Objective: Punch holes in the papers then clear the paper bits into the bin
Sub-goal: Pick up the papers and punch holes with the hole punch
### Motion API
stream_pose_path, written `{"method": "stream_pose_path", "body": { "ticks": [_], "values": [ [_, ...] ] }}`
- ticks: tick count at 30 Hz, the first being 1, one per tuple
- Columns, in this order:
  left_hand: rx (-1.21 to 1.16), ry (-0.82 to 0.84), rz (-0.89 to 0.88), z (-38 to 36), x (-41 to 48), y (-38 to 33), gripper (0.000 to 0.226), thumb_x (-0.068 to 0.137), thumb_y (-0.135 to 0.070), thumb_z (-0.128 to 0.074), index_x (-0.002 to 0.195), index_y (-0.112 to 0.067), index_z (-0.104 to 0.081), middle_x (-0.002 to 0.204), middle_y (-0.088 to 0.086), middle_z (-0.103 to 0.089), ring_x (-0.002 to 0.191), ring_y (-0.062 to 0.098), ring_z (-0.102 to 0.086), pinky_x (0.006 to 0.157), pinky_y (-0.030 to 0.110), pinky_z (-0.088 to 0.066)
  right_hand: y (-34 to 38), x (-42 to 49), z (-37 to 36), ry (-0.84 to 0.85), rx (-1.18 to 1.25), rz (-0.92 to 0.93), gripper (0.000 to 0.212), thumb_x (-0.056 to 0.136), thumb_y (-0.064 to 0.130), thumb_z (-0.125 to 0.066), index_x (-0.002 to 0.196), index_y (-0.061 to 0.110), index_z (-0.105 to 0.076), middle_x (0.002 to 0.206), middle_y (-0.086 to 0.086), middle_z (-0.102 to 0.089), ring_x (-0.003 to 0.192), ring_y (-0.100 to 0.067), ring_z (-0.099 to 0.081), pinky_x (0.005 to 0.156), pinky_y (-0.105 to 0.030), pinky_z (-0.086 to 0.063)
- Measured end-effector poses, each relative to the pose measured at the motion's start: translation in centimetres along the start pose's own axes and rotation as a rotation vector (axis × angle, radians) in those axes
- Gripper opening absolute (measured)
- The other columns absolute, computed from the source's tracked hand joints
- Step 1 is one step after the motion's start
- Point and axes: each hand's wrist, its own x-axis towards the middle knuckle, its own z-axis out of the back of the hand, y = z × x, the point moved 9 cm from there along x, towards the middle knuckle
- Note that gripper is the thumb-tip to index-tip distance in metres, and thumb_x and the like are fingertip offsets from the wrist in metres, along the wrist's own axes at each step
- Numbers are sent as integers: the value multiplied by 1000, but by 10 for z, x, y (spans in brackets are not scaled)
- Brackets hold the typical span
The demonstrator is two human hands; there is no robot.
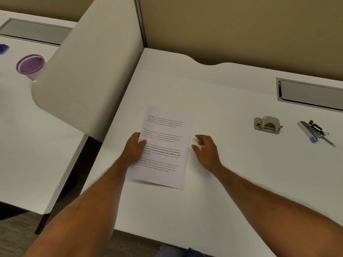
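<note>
Left hand (134, 148) fingers pinch the papers (164, 147) edge; right hand (205, 151) fingers hover apart beside it.

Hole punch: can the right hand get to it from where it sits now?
Probably yes. The right hand is open beside the papers, holding nothing, and only bare desk lies between it and the hole punch further right.

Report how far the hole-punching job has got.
Done: nothing shows as punched. In hand: the left hand grips the white printed papers at their left edge; the right hand hovers open beside them. Left: the beige metal hole punch sits untouched; punching and clearing bits remain.
</note>
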Motion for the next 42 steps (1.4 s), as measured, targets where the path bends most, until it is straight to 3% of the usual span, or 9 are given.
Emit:
{"method": "stream_pose_path", "body": {
  "ticks": [3, 9, 15, 20, 22, 25, 28, 34, 42],
  "values": [
    [-48, 8, 17, -1, 0, 4, 31, 102, -15, -49, 131, -5, -50, 130, 12, -60, 108, 23, -59, 89, 33, -48, -16, 1, 3, -14, 170, -228, 27, 88, 11, -61, 115, 12, -59, 106, -1, -65, 98, -17, -62, 88, -27, -48],
    [-135, 26, 20, -1, -3, 5, 30, 102, -15, -50, 131, -7, -51, 130, 12, -61, 115, 30, -62, 100, 45, -51, -20, 3, 1, 7, 281, -345, 30, 87, 16, -63, 117, 13, -59, 99, 0, -67, 93, -13, -62, 81, -23, -44],
    [-214, -5, 7, 2, -2, 2, 27, 101, -17, -52, 128, -11, -52, 127, 7, -62, 108, 22, -62, 89, 31, -50, -18, 8, -4, 38, 320, -404, 41, 87, 29, -67, 122, 11, -55, 110, -7, -67, 103, -23, -64, 97, -43, -50],
    [-261, 17, -36, -3, -7, -23, 28, 102, -18, -52, 129, -14, -52, 123, 1, -62, 98, 10, -64, 76, 16, -50, -15, 5, 3, 47, 460, -443, 36, 90, 37, -62, 104, 4, -61, 109, -15, -69, 82, -17, -65, 76, -33, -54],
    [-261, 30, -34, -8, -10, -22, 28, 102, -18, -52, 130, -14, -51, 122, -1, -61, 95, 5, -63, 71, 11, -49, -10, -1, -8, 141, 548, -457, 34, 92, 38, -60, 96, 5, -65, 106, -15, -72, 84, -20, -69, 74, -30, -55],
    [-266, 40, -25, -13, -14, -17, 26, 102, -20, -52, 128, -16, -51, 123, 0, -61, 96, 9, -63, 72, 14, -49, -6, -16, -28, 315, 736, -561, 34, 93, 40, -58, 109, 12, -70, 106, -8, -74, 96, -25, -71, 80, -34, -56],
    [-289, 50, -37, -18, -16, -22, 22, 102, -20, -52, 123, -19, -51, 124, 2, -62, 99, 13, -64, 76, 18, -51, -2, -27, -38, 416, 897, -609, 30, 96, 30, -54, 119, 14, -64, 116, -8, -71, 108, -27, -66, 94, -43, -52],
    [-315, 71, -38, -27, -24, -30, 25, 101, -19, -53, 126, -16, -51, 127, 6, -63, 107, 22, -66, 88, 31, -55, 1, -23, -19, 261, 899, -530, 30, 92, -1, -55, 120, 7, -62, 119, -14, -68, 105, -32, -67, 81, -41, -57],
    [-441, 102, 32, -37, -40, -47, 20, 98, -27, -60, 117, -24, -60, 111, 0, -73, 83, 10, -74, 65, 22, -57, -9, -30, 20, 147, 918, -450, 30, 91, -5, -55, 110, 14, -66, 116, -10, -70, 102, -28, -68, 84, -40, -57]
  ]
}}
